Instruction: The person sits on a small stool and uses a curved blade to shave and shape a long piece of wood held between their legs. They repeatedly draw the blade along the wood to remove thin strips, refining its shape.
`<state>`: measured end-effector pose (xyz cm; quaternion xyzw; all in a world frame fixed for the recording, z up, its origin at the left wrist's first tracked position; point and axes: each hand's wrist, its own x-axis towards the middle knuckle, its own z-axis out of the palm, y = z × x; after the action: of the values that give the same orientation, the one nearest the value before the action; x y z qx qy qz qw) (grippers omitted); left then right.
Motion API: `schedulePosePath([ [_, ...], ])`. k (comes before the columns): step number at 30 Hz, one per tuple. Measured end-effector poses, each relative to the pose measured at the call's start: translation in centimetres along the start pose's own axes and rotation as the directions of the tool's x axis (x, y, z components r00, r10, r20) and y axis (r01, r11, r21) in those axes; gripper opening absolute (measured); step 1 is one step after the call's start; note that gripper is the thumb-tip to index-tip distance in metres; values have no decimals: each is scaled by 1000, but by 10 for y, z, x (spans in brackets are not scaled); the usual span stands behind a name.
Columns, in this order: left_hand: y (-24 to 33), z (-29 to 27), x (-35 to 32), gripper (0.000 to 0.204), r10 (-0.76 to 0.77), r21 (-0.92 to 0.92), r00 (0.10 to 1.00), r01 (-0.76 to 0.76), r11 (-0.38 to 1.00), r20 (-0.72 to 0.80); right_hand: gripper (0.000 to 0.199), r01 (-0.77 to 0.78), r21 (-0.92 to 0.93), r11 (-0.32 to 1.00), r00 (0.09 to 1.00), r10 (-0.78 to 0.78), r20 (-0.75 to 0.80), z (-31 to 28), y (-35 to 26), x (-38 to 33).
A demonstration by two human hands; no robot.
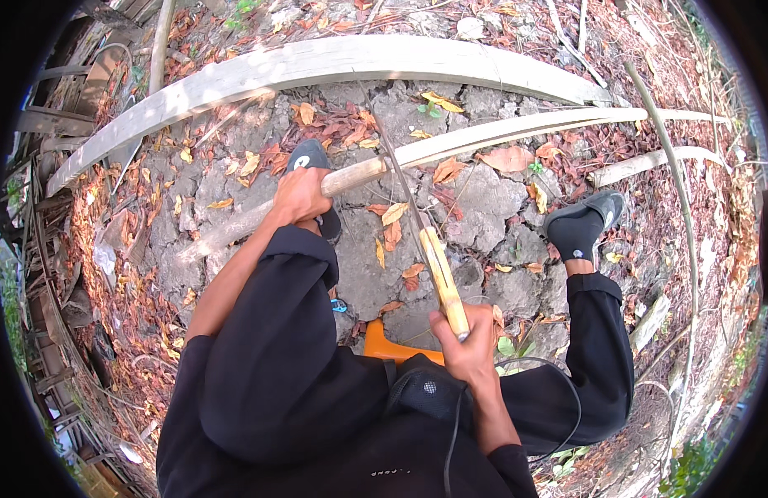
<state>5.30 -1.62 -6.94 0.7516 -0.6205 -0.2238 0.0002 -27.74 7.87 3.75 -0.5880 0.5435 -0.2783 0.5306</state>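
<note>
My left hand (302,196) is wrapped round a wooden pole (355,175), just above my left shoe. The pole runs up to the right; bark-brown near the hand, it turns pale and stripped farther out, with a split or groove along it. In my right hand (470,344), the closed fingers grip the yellow wooden handle of a machete (444,278). Its long, dark, narrow blade points away to the upper left, seen almost edge-on. The blade crosses the pole where brown meets pale; whether it touches the wood I cannot tell.
A long grey plank (317,66) lies beyond the pole. A short cut branch (649,164) and a thin stick (674,183) lie at the right. Part of an orange plastic seat (384,342) shows between my legs. Cracked earth (483,203) and dry leaves surround my feet.
</note>
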Motion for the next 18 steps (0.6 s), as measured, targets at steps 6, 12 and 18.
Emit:
schedulePosePath([
  [6,5,-2,1,38,11,-8,1000,-11,1000,-2,30,-76,173,982,996,67,55,-26,-3,-60],
  [12,7,-14,4,34,17,-3,1000,-17,1000,0,27,-83,61,995,994,78,73,-20,3,-32],
  [18,1,-9,7,37,43,-31,998,-42,999,39,28,-9,109,994,1000,12,-21,-17,4,-39],
])
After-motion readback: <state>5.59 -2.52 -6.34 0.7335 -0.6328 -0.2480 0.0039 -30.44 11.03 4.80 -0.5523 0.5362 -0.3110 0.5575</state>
